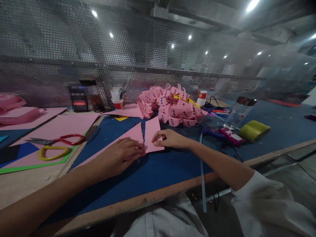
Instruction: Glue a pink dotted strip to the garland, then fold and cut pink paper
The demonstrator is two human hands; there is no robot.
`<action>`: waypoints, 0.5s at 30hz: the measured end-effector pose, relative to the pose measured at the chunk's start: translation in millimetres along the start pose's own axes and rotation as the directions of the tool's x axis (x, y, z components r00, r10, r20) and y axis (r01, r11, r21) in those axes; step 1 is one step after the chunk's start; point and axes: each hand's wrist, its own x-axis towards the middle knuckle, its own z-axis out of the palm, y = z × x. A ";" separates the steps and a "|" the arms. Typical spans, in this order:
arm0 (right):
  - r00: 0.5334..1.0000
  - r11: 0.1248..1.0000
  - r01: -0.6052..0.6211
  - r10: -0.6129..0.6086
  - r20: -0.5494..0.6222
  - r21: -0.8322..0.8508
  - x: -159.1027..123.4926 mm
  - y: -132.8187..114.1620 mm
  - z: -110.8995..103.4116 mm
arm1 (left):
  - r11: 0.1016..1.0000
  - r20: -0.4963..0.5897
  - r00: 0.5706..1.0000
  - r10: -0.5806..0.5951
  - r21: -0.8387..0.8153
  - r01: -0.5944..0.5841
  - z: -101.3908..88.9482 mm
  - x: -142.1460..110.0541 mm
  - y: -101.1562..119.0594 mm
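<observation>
Two pieces of pink paper lie on the blue table with a narrow, uneven gap between them. My left hand (123,153) rests on the larger pink sheet (134,133), fingers stretched out and flat near its torn-looking edge. The smaller pink paper piece (151,131) is right of the gap. At its right side, my right hand (168,138) has thumb and forefinger curled together in a pinch on the paper. Behind both hands stands a heap of folded pink paper shapes (176,108) with dark diamond marks.
Scissors (59,141) with red and yellow handles lie on coloured sheets at left. At right are a glue gun (211,131), a yellow tape roll (255,130) and a lidded glass jar (239,113). A glue stick (202,184) hangs over the table edge. Paper cups (117,103) stand behind.
</observation>
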 end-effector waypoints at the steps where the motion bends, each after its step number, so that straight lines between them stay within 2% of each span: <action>1: 1.000 1.000 0.008 -0.008 0.007 -0.003 -0.1 0.9 0.1 | 1.000 0.004 1.000 0.003 -0.001 -0.003 -0.6 0.3 0.9; 15: 0.998 1.000 0.002 -0.001 0.056 -0.015 -1.6 -1.2 -0.9 | 0.999 0.071 0.997 -0.023 0.048 0.019 1.0 -3.5 -4.9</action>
